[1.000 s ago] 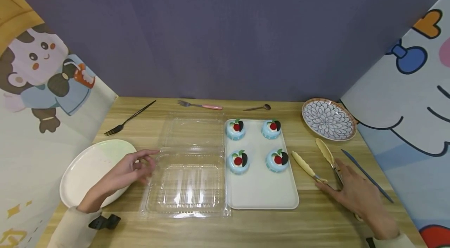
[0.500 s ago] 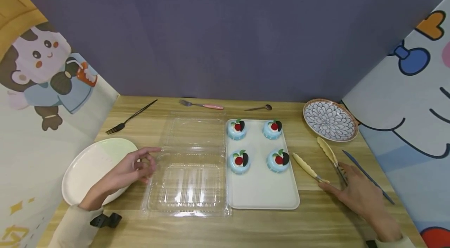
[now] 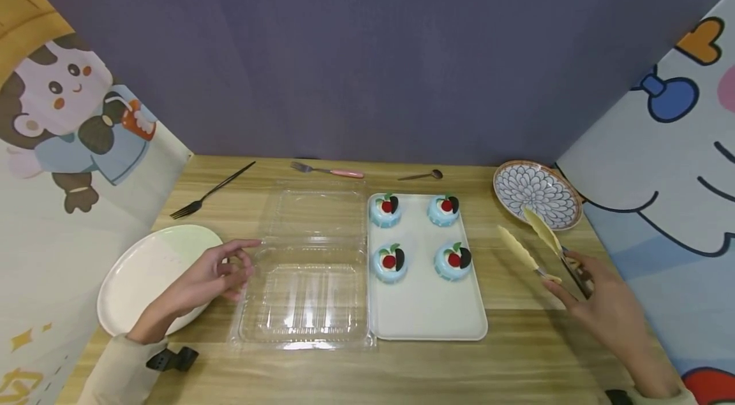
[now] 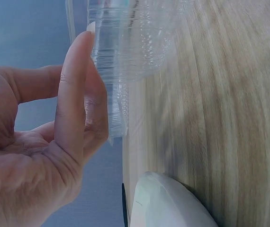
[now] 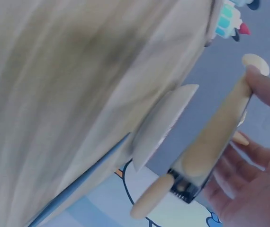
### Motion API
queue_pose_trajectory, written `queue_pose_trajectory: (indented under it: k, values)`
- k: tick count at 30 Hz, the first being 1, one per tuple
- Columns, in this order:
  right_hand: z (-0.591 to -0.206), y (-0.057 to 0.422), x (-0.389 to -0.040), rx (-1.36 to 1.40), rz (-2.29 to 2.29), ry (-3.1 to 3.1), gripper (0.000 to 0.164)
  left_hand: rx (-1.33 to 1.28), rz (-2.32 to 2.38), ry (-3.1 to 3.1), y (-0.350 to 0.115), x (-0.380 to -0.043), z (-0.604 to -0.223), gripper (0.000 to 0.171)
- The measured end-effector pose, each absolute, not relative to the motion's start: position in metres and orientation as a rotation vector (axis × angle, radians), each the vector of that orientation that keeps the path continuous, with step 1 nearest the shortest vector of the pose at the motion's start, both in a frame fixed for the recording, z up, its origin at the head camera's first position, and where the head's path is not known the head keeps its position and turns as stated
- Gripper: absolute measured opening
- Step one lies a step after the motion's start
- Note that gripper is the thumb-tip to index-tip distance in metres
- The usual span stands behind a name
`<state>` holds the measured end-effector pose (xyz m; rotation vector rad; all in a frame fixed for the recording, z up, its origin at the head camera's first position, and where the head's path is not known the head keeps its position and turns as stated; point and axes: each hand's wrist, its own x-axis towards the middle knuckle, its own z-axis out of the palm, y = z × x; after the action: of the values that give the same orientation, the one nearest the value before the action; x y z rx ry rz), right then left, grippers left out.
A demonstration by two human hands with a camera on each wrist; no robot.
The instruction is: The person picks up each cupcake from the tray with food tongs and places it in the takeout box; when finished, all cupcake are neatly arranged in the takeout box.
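Observation:
My right hand grips a pair of tongs with pale yellow tips and metal arms, spread apart and raised off the table. The right wrist view shows thumb and fingers around the tongs. My left hand is beside a clear plastic clamshell box, which lies unfolded; in the left wrist view the extended fingertip is right at the edge of the box, the hand otherwise loosely bent. Right of the box, a white tray bears several blue cupcakes topped with a red berry, green leaves and a dark cookie.
A white oval plate lies under the left forearm. Along the back are a black fork, a pink-handled fork and a small spoon. A flower-patterned plate is at the back right. In the right wrist view lies a blue knife.
My right hand has lifted the tongs off the table and moved them right, their tips now overlapping the patterned plate's edge in the head view. The left hand has stayed put.

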<state>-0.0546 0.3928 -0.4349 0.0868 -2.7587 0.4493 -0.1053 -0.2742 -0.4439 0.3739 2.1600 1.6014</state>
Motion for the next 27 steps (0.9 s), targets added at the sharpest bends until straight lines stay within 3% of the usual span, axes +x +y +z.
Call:
queue_pose_trajectory:
  k: [9, 27]
  values:
    - [-0.415, 0.377, -0.049, 0.408, 0.461, -2.798, 0.073, 0.382, 1.610, 2.187, -0.273, -0.108, -0.444, 0.060]
    - [-0.435, 0.350, -0.058, 0.544, 0.343, -2.881, 0.065, 0.349, 1.607, 2.202, -0.271, -0.108, -0.447, 0.059]
